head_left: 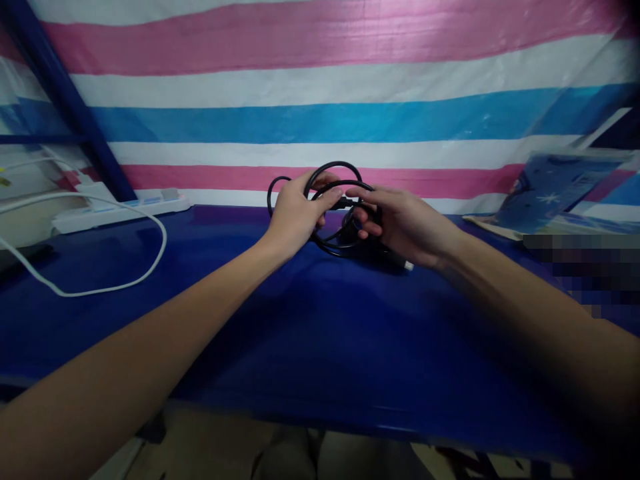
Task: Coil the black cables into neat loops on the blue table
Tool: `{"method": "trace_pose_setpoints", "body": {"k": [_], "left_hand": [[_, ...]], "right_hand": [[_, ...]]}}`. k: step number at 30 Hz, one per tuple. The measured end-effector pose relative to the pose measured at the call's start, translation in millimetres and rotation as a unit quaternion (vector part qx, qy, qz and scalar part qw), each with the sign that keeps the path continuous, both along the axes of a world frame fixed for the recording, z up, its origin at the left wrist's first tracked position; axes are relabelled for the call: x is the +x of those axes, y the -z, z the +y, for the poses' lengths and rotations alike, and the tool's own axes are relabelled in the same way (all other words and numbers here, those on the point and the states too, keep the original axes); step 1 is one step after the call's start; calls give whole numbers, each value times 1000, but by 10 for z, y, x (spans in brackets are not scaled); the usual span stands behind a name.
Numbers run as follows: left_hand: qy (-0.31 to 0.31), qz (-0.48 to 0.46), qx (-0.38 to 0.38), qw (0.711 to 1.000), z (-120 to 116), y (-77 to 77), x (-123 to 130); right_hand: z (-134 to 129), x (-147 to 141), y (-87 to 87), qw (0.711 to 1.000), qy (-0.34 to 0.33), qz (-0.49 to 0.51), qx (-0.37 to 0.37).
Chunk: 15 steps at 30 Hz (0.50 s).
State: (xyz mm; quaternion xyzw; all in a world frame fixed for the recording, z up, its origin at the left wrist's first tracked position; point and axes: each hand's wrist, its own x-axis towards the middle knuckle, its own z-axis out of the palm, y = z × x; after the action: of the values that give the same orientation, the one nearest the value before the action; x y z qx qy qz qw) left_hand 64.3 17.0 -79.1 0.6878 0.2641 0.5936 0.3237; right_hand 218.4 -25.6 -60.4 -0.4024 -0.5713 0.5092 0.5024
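A black cable [334,164], looped into a loose coil, is held up between my two hands over the blue table [320,347]. My left hand [299,210] is closed on the left side of the coil, thumb on top near a dark plug-like piece [343,203]. On the right side, my right hand [400,220] pinches the cable by that piece, its other fingers curled. Loops hang below and between the hands. Under my right hand a connector with a light metal tip [409,266] sticks out. Parts of the coil are hidden behind my fingers.
At the back left lies a white power strip [120,212] with a plug in it. A white cable [163,247] curves over the table's left side. A blue packet [543,190] stands at the right rear. Behind hangs a striped sheet [310,123].
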Motion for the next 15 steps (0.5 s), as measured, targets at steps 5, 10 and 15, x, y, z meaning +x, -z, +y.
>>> {"method": "trace_pose_setpoints", "body": {"k": [5, 10, 15], "left_hand": [[-93, 13, 27, 995, 44, 30, -17], [-23, -22, -93, 995, -34, 30, 51], [133, -140, -244, 950, -138, -15, 94]], "right_hand": [[-31, -118, 12, 996, 72, 51, 2], [-15, -172, 72, 975, 219, 33, 6], [-6, -193, 112, 965, 256, 55, 14]]}}
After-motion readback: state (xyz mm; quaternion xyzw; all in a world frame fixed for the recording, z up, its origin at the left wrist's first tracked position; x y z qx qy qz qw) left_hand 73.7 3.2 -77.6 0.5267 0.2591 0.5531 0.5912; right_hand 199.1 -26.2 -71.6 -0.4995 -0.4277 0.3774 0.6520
